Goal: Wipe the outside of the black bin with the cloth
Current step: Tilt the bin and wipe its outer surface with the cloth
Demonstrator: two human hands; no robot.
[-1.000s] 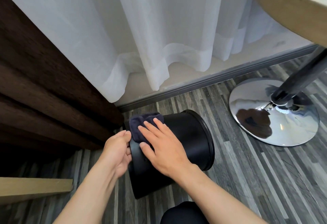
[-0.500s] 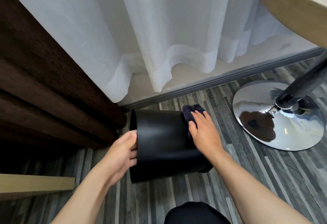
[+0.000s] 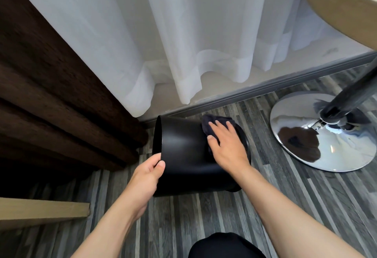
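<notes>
The head view, the only one, looks down at a black bin (image 3: 187,151) lying on its side on the grey striped floor (image 3: 204,217), close to the skirting board (image 3: 255,92) and just right of the dark brown curtain (image 3: 51,94). One end of the bin faces left and the other faces right; which end is the open mouth cannot be told, since the left end shows only as a thin dark edge and the right end is largely covered. The left hand (image 3: 145,178) grips the left edge of the bin, thumb lying on the outer wall and the fingers curled round behind the edge, where they are hidden. The right hand (image 3: 226,145) lies flat on the upper right part of the bin's side, fingers spread slightly apart and pressing a dark cloth (image 3: 212,124) against the wall. Most of the cloth is under the palm; only a bunched part shows beyond the fingertips and a little below the thumb. The right rim of the bin peeks out past the hand. A white sheer curtain (image 3: 183,33) hangs behind. To the right stands a chrome table base (image 3: 318,135) with a dark post, well apart from the bin; the wooden tabletop (image 3: 342,4) is cut off at the upper right corner. A pale wooden board (image 3: 40,210) is cut off at the left edge, and a dark rounded shape at the bottom edge is too cropped to identify.
</notes>
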